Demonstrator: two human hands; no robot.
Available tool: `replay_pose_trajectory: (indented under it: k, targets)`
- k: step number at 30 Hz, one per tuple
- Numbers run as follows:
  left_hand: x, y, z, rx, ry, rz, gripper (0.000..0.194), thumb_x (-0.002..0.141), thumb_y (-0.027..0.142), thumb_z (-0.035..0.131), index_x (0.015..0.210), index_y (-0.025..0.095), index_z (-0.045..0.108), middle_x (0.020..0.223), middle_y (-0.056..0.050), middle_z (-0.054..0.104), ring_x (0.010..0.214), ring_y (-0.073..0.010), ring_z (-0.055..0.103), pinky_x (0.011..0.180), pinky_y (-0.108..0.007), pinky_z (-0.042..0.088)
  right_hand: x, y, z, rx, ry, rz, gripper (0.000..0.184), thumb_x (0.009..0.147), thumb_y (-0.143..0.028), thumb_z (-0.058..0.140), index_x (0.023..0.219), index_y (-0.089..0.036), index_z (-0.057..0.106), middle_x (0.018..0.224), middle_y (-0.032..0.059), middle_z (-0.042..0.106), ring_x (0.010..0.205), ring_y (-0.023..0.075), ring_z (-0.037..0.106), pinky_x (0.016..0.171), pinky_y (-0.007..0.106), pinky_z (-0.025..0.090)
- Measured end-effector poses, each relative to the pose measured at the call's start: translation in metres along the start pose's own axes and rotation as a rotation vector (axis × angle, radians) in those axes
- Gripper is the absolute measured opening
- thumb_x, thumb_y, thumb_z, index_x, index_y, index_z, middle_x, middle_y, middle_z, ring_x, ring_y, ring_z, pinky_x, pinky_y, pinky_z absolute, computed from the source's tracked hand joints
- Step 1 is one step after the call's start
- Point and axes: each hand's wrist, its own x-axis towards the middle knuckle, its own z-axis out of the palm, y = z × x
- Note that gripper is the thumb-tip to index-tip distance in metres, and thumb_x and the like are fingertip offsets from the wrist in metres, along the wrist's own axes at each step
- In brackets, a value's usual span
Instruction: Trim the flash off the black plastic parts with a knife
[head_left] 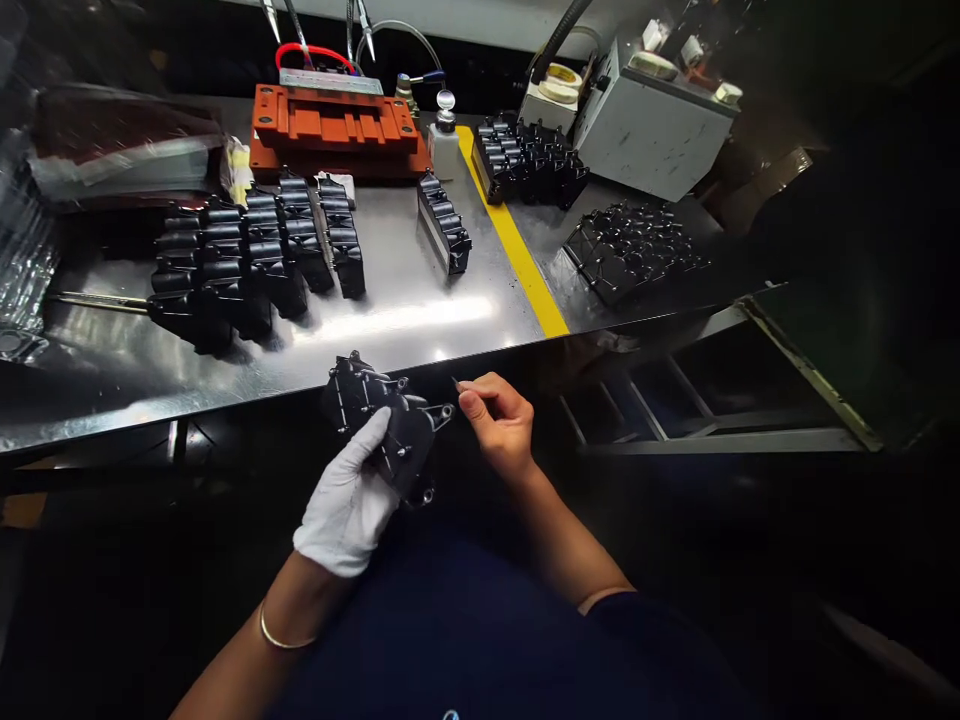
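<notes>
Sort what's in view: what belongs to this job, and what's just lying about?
Job:
black part, in gloved left hand
thin dark object, in right hand
probably the similar black parts on the table

Apparently lying about:
orange fixture
pump bottle
grey box

Single head-worn view, facing forward and down, bench [397, 322] close ahead.

Left hand [349, 505], gloved white: closed in a grip, thumb extended on top. Left forearm [240, 665] slants back and leftward from it. Right hand [501, 422] bare, to the right of the left and slightly farther forward, apart; thumb and forefinger pinching, other fingers curled. Right forearm [574, 540] slants back and rightward
</notes>
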Motion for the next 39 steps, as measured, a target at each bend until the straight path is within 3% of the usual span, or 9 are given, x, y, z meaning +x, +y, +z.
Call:
replay_pose_trajectory:
  k: [2,5,14,19,22,25,29,33,39]
  targets:
    - [-0.005,0.001,-0.001,0.090,0.006,0.014,0.021,0.094,0.008,0.052,0.093,0.009,0.073,0.088,-0.008,0.078,0.072,-0.0161,0.075,0.067,-0.023,0.064,0.002,0.001,-0.004,0.008,0.045,0.055,0.019,0.084,-0.038,0.069,0.078,-0.021,0.069,0.070,-0.0003,0.065,0.064,0.0112,0.058,0.058,0.026,0.046]
    - [-0.007,0.003,-0.001,0.141,-0.006,0.067,0.022,0.094,0.007,0.052,0.090,0.009,0.073,0.087,-0.008,0.078,0.071,-0.0159,0.075,0.068,-0.022,0.064,-0.001,-0.007,-0.008,0.077,-0.062,0.012,0.012,0.085,-0.033,0.069,0.081,-0.022,0.071,0.073,-0.0001,0.067,0.065,0.0110,0.058,0.060,0.027,0.047]
    - [0.010,0.006,-0.007,0.133,-0.093,0.101,0.027,0.096,0.015,0.049,0.109,0.010,0.072,0.092,-0.010,0.078,0.079,-0.0176,0.076,0.076,-0.024,0.063,-0.007,-0.020,-0.004,0.085,-0.182,-0.079,0.010,0.086,-0.031,0.068,0.085,-0.022,0.073,0.072,0.0014,0.068,0.063,0.0115,0.059,0.059,0.028,0.050]
    - [0.002,0.010,-0.018,0.244,-0.123,0.099,0.033,0.077,0.006,0.072,0.107,0.016,0.074,0.080,-0.005,0.078,0.074,-0.0217,0.076,0.072,-0.027,0.063,-0.003,-0.013,-0.006,-0.023,-0.192,-0.020,0.016,0.087,-0.033,0.066,0.079,-0.020,0.071,0.073,0.0026,0.070,0.064,0.0127,0.062,0.060,0.028,0.051]
    - [0.000,0.016,-0.025,0.398,-0.285,0.136,0.052,0.061,0.006,0.085,0.110,0.015,0.074,0.090,-0.009,0.078,0.084,-0.0290,0.075,0.073,-0.032,0.063,-0.001,-0.018,-0.015,-0.096,-0.369,-0.027,0.028,0.095,-0.034,0.054,0.077,-0.019,0.068,0.065,0.0012,0.067,0.059,0.0116,0.062,0.057,0.025,0.050]
    - [0.003,0.024,-0.026,0.513,-0.359,0.243,0.054,0.060,0.012,0.088,0.111,0.013,0.073,0.100,-0.014,0.077,0.090,-0.0311,0.074,0.074,-0.032,0.063,0.003,-0.028,-0.024,-0.105,-0.625,-0.226,0.037,0.100,-0.037,0.042,0.079,-0.018,0.066,0.061,0.0008,0.063,0.053,0.0104,0.058,0.051,0.023,0.045]
    - [0.010,0.026,-0.025,0.560,-0.403,0.297,0.051,0.061,0.014,0.088,0.110,0.013,0.073,0.103,-0.013,0.077,0.093,-0.0302,0.073,0.076,-0.030,0.061,0.007,-0.034,-0.029,-0.140,-0.776,-0.456,0.044,0.088,-0.059,0.058,0.070,-0.019,0.058,0.054,-0.0021,0.051,0.048,0.0095,0.045,0.046,0.025,0.034]
    - [0.015,0.020,-0.027,0.513,-0.404,0.272,0.050,0.064,0.014,0.086,0.112,0.015,0.073,0.111,-0.013,0.075,0.099,-0.0301,0.072,0.077,-0.029,0.061,0.008,-0.031,-0.029,-0.252,-0.799,-0.502,0.054,0.088,-0.057,0.059,0.053,-0.020,0.041,0.048,-0.0042,0.039,0.046,0.0080,0.036,0.045,0.026,0.025]
    - [0.016,0.012,-0.028,0.368,-0.364,0.225,0.048,0.066,0.019,0.086,0.112,0.015,0.072,0.102,-0.011,0.077,0.092,-0.0273,0.074,0.082,-0.033,0.062,0.011,-0.028,-0.026,-0.342,-0.661,-0.486,0.051,0.084,-0.063,0.060,0.058,-0.021,0.048,0.053,-0.0028,0.046,0.050,0.0090,0.041,0.048,0.026,0.027]
